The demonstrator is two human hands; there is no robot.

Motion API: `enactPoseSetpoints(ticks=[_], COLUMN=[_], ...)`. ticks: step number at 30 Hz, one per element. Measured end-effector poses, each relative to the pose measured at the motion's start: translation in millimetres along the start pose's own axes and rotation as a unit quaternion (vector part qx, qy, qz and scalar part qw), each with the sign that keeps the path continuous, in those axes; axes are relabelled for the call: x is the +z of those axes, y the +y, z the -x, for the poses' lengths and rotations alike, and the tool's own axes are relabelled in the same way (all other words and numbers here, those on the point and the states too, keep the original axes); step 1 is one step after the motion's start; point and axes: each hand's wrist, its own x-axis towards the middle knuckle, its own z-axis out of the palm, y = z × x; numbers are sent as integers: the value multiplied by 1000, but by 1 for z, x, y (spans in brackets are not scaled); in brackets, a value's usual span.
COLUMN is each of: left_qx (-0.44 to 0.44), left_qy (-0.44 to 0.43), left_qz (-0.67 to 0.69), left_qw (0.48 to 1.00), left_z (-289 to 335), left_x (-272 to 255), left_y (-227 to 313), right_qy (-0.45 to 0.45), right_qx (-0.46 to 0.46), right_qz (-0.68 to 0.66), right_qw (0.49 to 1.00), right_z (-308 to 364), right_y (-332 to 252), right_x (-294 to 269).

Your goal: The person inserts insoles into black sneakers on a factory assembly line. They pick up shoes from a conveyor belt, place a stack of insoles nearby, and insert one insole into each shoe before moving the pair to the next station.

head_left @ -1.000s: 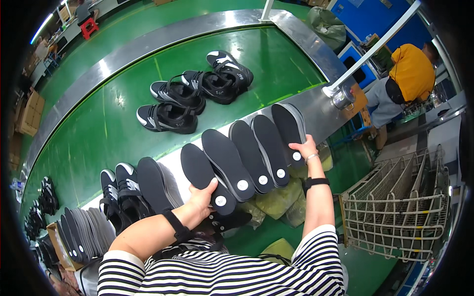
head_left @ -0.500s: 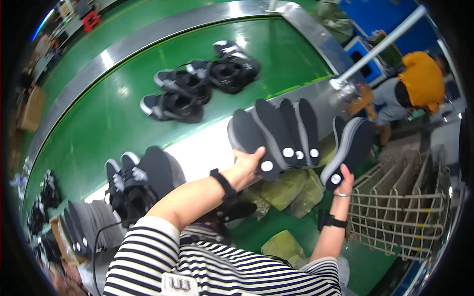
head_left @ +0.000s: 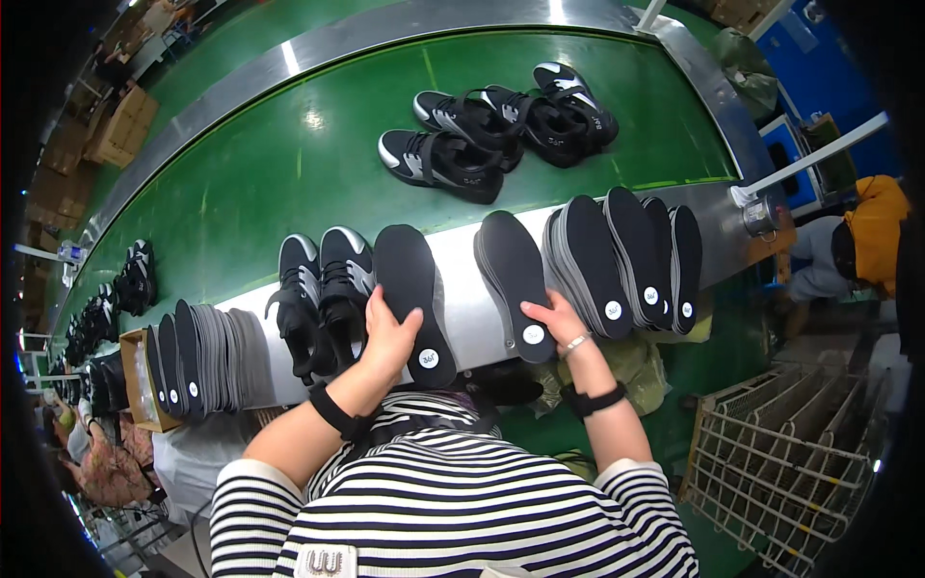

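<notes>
My left hand (head_left: 388,337) is closed on the lower left edge of a black-topped stack of insoles (head_left: 409,275), thumb across the top one. To its right, my right hand (head_left: 564,323) grips the lower right edge of a second stack of grey-and-black insoles (head_left: 506,255), thumb on top. Both stacks lie on the metal ledge, with round white stickers at the heel ends. Just left of my left hand stands a pair of black-and-silver sneakers (head_left: 328,284). More insole stacks (head_left: 590,255) lie to the right of my right hand.
Several black sneakers (head_left: 448,164) sit on the green surface beyond the metal ledge (head_left: 453,236). A cardboard box (head_left: 143,385) with insoles stands at left. At right are a wire rack (head_left: 780,462), a metal rail (head_left: 819,159) and a person in orange (head_left: 877,226). Plastic bags (head_left: 617,376) lie below the ledge.
My right hand has brought its insole stack leftward from the far right onto the ledge. My left hand has left another stack and moved left to the one beside the sneakers. The view has shifted.
</notes>
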Motion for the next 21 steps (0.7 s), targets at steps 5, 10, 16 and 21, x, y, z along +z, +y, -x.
enactPoseSetpoints(ticks=[5, 10, 16, 21], left_qx=[-267, -315, -306, -289], left_qy=[-53, -140, -180, -190], left_qz=[267, 230, 257, 236], left_qw=[924, 910, 899, 908], left_z=[-5, 8, 10, 5], left_x=[16, 42, 85, 98], left_y=[-22, 26, 37, 37], right_qy=[6, 210, 464, 538], right_qx=[-133, -218, -465, -158], right_qz=[172, 608, 435, -114], right_qw=[976, 734, 616, 820], right_z=[-11, 41, 93, 68], right_y=[2, -20, -67, -19], right_x=[-12, 21, -51, -188])
